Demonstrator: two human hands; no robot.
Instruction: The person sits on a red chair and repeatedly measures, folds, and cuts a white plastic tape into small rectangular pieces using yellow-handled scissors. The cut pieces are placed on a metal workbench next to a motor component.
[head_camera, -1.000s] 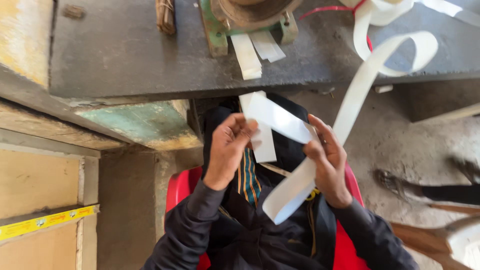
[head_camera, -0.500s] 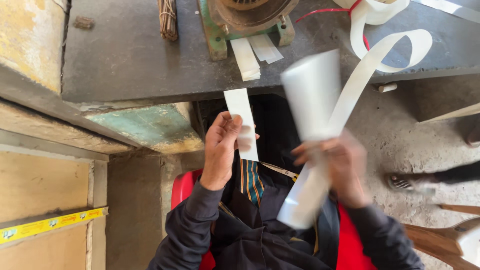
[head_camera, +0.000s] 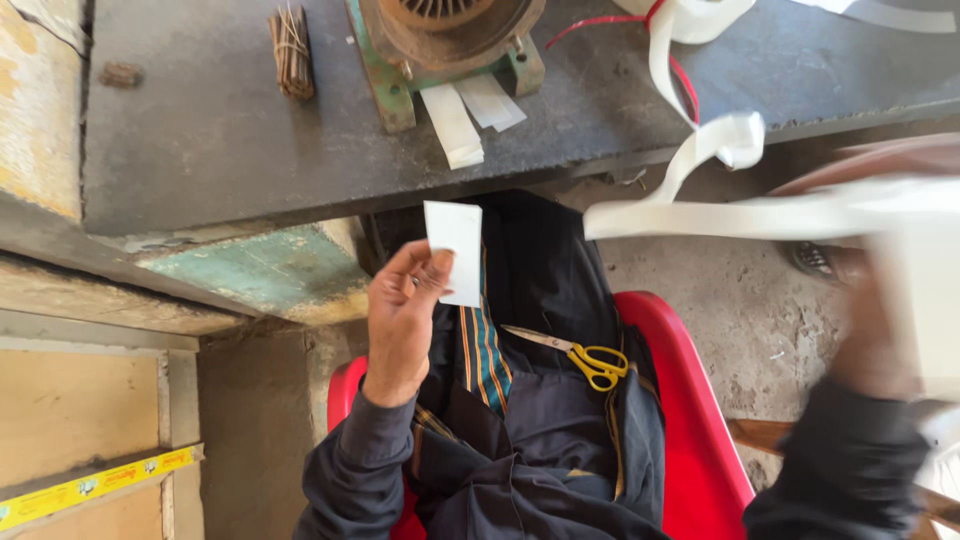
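My left hand (head_camera: 403, 315) pinches a small white rectangular piece (head_camera: 454, 250) upright, above my lap. My right hand (head_camera: 880, 330) is out at the right edge, blurred by motion, gripping the long white strip (head_camera: 740, 215). That strip stretches left from the hand and curls up to the roll (head_camera: 700, 15) on the dark bench. Yellow-handled scissors (head_camera: 575, 355) lie on my lap on the dark cloth. I sit on a red chair (head_camera: 690, 400).
A dark stone bench (head_camera: 230, 130) runs across the top, bearing a rusty green-based motor (head_camera: 450, 35), several cut white pieces (head_camera: 465, 115), a bundle of sticks (head_camera: 292, 50) and a red wire (head_camera: 600, 22). Wooden panels and a yellow tape strip (head_camera: 90, 485) stand left. Concrete floor lies right.
My right hand has swung out to the right, pulling the white strip with it. The left hand stays over my lap holding the cut white piece.
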